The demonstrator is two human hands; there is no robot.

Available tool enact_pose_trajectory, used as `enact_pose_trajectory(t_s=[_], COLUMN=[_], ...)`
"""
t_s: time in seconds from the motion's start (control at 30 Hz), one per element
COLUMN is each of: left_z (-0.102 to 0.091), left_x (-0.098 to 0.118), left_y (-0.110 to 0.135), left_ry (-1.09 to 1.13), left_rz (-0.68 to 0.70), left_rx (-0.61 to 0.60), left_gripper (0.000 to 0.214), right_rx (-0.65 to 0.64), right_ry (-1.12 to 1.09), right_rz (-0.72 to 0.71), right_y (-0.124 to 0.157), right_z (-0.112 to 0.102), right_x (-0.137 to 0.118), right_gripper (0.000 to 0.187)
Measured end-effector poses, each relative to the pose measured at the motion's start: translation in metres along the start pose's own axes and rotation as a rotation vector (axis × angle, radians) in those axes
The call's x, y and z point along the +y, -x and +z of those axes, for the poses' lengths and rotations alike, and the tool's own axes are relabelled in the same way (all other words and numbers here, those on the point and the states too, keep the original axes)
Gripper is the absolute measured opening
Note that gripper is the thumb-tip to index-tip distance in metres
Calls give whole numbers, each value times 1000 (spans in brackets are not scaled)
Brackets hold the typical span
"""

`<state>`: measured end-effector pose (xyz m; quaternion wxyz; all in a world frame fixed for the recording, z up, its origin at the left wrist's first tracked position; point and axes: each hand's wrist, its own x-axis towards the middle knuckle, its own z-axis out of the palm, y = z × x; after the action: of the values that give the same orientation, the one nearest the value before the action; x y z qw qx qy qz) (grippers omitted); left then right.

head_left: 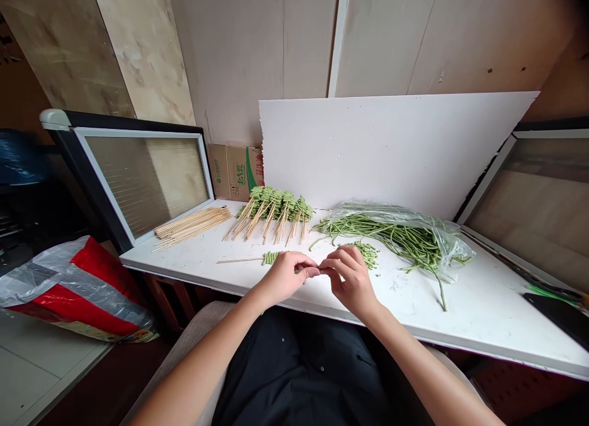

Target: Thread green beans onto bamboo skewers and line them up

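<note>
My left hand (289, 272) is closed in a pinch, its fingertips meeting those of my right hand (348, 277) above the table's front part. What the fingertips hold is too small and covered to make out. Just behind my left hand, a wooden skewer (239, 260) points left, with several green bean pieces (270, 258) threaded on it; its right part is hidden by the hand. My right hand, also pinched, partly covers a small pile of cut green bean pieces (368, 254) behind it.
Filled bean skewers (276, 208) are stacked at the back, beside a bundle of bare skewers (193, 225). Long green beans (400, 236) spill from a clear plastic bag (453, 248) on the right. A cardboard box (230, 171) and white board (377, 150) stand behind; a dark flat object (556, 315) lies far right.
</note>
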<state>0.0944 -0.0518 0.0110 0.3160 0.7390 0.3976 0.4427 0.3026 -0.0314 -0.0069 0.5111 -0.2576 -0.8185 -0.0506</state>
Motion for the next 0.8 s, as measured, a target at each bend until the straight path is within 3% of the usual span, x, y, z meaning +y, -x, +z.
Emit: enact_pose_trajectory(t_s=[0.2, 0.4, 0.7, 0.8], left_z=[5, 5, 4, 5], left_x=[-5, -6, -11, -19], left_y=[-1, -3, -3, -4], left_ry=[29, 49, 18, 40], left_rz=[69, 79, 67, 31], left_rx=[14, 17, -12, -9], left_gripper=[21, 24, 25, 23], right_rx=[73, 65, 23, 22], right_ry=[-188, -343, -527, -449], right_rz=[157, 315, 412, 361], right_y=[0, 7, 16, 14], right_z=[6, 15, 27, 24], right_x=[-9, 1, 18, 16], right_gripper=[22, 21, 28, 23])
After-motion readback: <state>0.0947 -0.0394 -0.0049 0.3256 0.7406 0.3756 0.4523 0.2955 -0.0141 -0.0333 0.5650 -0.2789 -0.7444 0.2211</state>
